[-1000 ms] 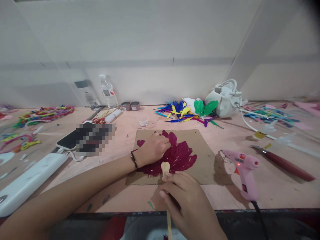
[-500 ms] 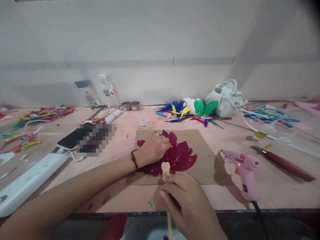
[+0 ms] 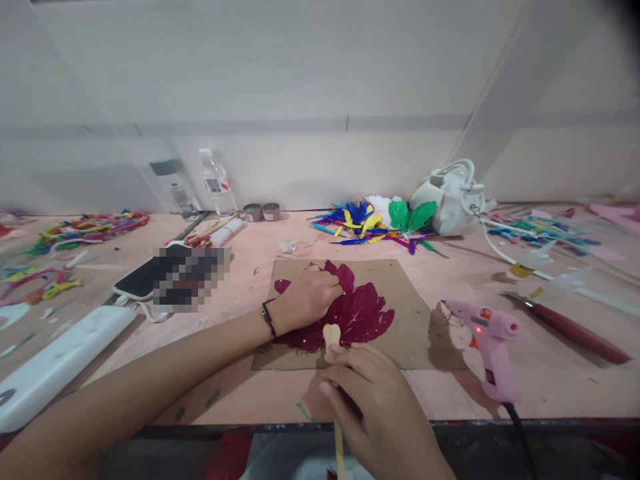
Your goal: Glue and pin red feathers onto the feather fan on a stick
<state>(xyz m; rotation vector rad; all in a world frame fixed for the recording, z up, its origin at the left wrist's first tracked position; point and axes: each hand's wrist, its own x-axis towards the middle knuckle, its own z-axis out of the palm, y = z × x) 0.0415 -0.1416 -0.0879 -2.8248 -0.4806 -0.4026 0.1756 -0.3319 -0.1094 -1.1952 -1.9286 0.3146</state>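
Dark red feathers (image 3: 367,310) lie fanned out on a sheet of brown cardboard (image 3: 407,343), with small pale specks among them. Over their left part rests my left hand (image 3: 311,297), its fingers curled down against the feathers; whatever it pinches is hidden beneath it. Closer to me, my right hand (image 3: 380,393) grips a pale wooden stick (image 3: 332,333) with a rounded, heart-like end. That end points away from me and overlaps the feathers' near edge, while the stick's other end runs down past the table edge.
A pink hot glue gun (image 3: 493,340) with a lit red light stands at right, near a red-handled knife (image 3: 575,327). Behind are colourful feathers (image 3: 360,223) and a white bag (image 3: 450,207). At left are a phone (image 3: 143,277), a white power bank (image 3: 65,367) and a bottle (image 3: 217,187).
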